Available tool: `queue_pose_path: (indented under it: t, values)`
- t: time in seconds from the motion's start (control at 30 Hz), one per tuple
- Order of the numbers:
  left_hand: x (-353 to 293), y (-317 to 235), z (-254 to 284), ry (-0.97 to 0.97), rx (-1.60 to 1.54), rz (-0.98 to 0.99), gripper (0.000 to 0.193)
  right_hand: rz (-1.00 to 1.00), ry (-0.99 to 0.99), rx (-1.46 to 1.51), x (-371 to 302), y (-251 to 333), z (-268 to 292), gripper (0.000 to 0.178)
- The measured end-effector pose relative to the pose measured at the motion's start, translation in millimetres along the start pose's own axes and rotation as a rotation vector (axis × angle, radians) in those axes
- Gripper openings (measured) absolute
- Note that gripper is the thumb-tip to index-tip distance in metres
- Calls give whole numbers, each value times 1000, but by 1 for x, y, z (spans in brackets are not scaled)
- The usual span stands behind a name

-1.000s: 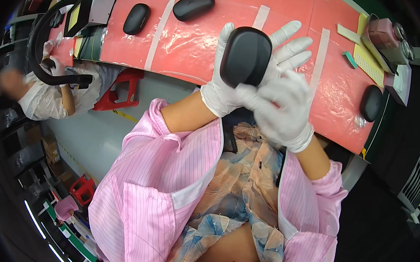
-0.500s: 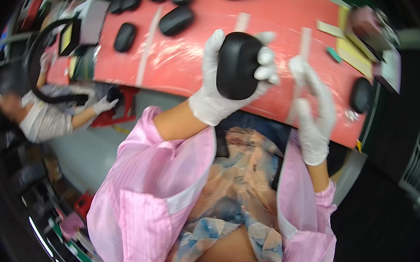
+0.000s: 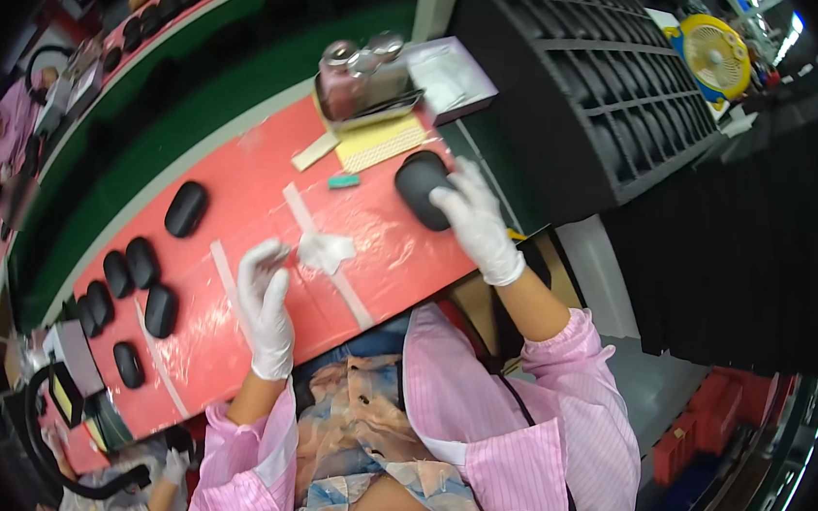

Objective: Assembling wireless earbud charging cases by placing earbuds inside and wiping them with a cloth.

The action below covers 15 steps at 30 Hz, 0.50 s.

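Note:
My right hand (image 3: 478, 225), in a white glove, has its fingers and thumb on a smooth black oval piece (image 3: 420, 184) at the right end of the red-covered table (image 3: 384, 263). The piece's kind is not clear, and the fingers hide its right side. Whether a second piece lies behind it I cannot tell. Over the table's front part is my gloved left hand (image 3: 268, 309), empty, with thumb and curved fingers apart. Just right of its fingertips lies a crumpled white cloth (image 3: 326, 252).
Several similar black pieces (image 3: 161, 312) lie at the table's left. Toward the far right are a small green block (image 3: 343, 182), a yellow pad (image 3: 384, 146), a pink container (image 3: 343, 89) and an open box (image 3: 452, 76). A large black rack (image 3: 580, 76) stands beyond. Another person's hand (image 3: 177, 465) shows lower left.
The view has swung right. My left hand has let go of the black piece it held up and is now empty. My right hand now grips a black piece at the table's right end.

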State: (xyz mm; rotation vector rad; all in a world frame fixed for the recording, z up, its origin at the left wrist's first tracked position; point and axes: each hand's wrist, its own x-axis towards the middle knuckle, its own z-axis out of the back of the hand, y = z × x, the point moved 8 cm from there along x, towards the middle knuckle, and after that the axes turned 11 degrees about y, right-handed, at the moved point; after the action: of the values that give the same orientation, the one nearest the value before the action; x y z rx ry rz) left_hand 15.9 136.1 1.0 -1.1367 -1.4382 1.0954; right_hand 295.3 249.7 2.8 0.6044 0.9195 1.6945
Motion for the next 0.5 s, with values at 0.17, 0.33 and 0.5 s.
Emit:
queue_pose_path:
  t: [0.17, 0.33, 0.5]
  values:
    - [-3, 13, 12, -92, 37, 66, 25, 111, 187, -199, -3, 42, -24, 49]
    - [1, 20, 8, -51, 55, 81, 21, 231, 290, -231, -4, 51, -9, 42]
    - [-5, 18, 10, -93, 95, 79, 21, 527, -59, -464, -1, 124, 174, 32]
